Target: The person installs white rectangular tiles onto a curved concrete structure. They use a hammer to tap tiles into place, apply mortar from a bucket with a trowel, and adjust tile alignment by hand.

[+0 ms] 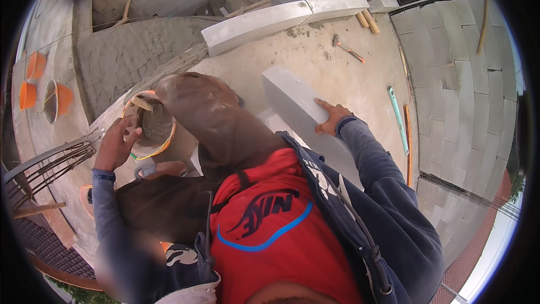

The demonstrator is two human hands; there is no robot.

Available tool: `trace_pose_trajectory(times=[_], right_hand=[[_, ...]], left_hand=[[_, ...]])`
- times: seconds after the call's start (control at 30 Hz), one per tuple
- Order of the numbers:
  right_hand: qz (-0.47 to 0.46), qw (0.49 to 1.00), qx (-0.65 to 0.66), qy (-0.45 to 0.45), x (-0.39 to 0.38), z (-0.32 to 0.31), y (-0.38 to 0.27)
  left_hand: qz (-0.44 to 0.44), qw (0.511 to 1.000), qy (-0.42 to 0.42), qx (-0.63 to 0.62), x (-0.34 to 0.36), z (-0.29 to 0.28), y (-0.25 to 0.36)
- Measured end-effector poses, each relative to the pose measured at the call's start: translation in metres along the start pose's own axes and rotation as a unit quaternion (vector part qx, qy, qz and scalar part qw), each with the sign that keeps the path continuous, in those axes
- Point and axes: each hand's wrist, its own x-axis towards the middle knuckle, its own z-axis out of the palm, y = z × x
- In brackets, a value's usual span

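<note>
Head view: the left hand (115,145) rests with its grip spread open on the rim of the orange mortar bucket (149,152), left. The right hand (330,118) lies flat, fingers apart, against the grey block (292,101), right of centre.

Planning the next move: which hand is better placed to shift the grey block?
Right, probably. The right hand already lies flat on the grey block, while the left hand is across at the rim of the orange mortar bucket, apart from the block.
</note>
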Motion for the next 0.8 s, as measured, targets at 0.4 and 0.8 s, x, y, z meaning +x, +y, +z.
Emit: trace_pose_trajectory(times=[0.4,0.8], right_hand=[[-0.106,0.979,-0.165,0.061,0.008,-0.098,-0.074],[-0.279,0.908,-0.24,0.201,-0.017,-0.2,-0.209]], left_hand=[[0.046,0.996,0.061,0.055,-0.003,-0.018,-0.025],[0.282,0.918,0.191,0.205,0.2,-0.024,0.064]])
